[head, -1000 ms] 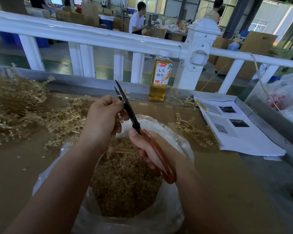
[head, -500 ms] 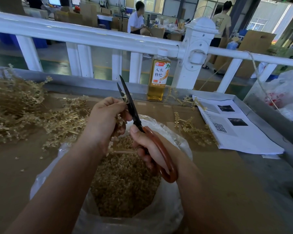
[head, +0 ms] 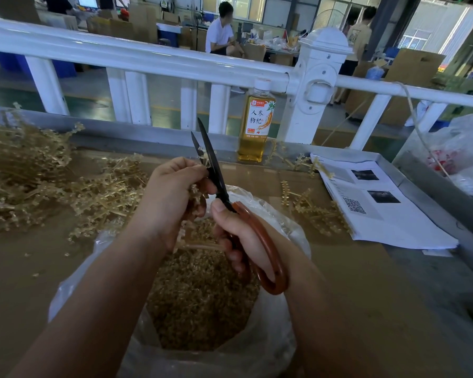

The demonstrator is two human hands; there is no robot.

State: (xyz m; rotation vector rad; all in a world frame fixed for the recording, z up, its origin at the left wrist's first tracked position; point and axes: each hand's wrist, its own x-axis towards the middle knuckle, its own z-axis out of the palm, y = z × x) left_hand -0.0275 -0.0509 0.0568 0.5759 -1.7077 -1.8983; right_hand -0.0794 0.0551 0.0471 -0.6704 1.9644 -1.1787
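Lying left of the plastic bag (head: 292,236), uncut gold sprues (head: 25,173) heap the desk (head: 25,268). Above the bag, the left hand (head: 172,192) pinches one sprue (head: 194,191), raised since a moment ago into the scissors (head: 216,181). Their blades have parted. The right hand (head: 241,233) curls round the handle, so I'd say another snip is coming.

Factory floor: cardboard boxes (head: 418,66), workbenches.

Forearms converge mid-frame; left hand (head: 172,195) fingers curled, pinching; right hand (head: 239,231) clenched, thumb forward.
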